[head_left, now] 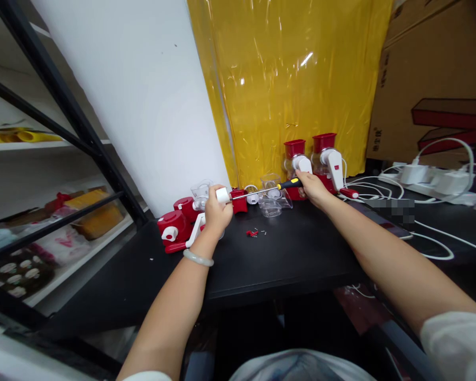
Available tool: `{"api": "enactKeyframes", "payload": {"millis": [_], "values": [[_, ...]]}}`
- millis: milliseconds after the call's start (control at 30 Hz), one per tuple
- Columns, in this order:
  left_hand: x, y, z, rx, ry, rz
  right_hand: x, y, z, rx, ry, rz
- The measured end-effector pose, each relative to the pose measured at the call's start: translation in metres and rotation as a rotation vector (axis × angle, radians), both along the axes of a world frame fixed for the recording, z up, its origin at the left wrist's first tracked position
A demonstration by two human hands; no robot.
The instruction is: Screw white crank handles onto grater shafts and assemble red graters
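My left hand (219,210) is closed around a white plastic part (222,195), whose open end faces right. In my right hand (312,189) is a screwdriver (289,183) with a black and yellow handle. Its metal shaft lies nearly level and its tip meets the white part. Below them on the black table (277,254) lie small red pieces (252,233) and a few tiny screws (263,232). Clear plastic housings (270,203) and a red block (239,201) stand behind the shaft. Red drum-shaped parts (176,228) with a white crank sit left of my left hand.
Two red and white rotary graters (324,159) stand at the back right against a yellow plastic curtain (297,69). A white power strip (436,182) with tangled cables and a flat tablet-like device (388,221) lie at right. A black-framed shelf (59,143) borders the left.
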State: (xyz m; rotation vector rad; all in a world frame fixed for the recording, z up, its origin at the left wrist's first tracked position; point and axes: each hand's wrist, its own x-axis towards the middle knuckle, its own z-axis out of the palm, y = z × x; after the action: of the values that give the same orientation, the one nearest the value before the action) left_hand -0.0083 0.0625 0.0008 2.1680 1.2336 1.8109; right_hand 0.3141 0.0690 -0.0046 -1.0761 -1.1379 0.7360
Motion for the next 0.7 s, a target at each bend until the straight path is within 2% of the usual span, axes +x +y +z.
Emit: {"api": "enactKeyframes", "payload": {"millis": [100,267,500,567,700], "values": [[0.002,0.003,-0.002,-0.063,0.0,0.01,0.001,0.002,0.001,0.043,0.095,0.031],[0.004,0.01,-0.002,-0.197,-0.099,0.004,-0.001,-0.001,0.008,0.215,0.274,0.147],[0.004,0.013,0.001,-0.31,-0.157,-0.037,-0.003,-0.01,0.013,0.191,0.369,0.264],[0.004,0.013,0.0,-0.31,-0.13,-0.012,-0.001,-0.009,0.012,0.171,0.337,0.234],[0.003,0.009,-0.001,-0.248,-0.056,0.028,0.003,-0.003,0.008,0.033,0.119,0.026]]}}
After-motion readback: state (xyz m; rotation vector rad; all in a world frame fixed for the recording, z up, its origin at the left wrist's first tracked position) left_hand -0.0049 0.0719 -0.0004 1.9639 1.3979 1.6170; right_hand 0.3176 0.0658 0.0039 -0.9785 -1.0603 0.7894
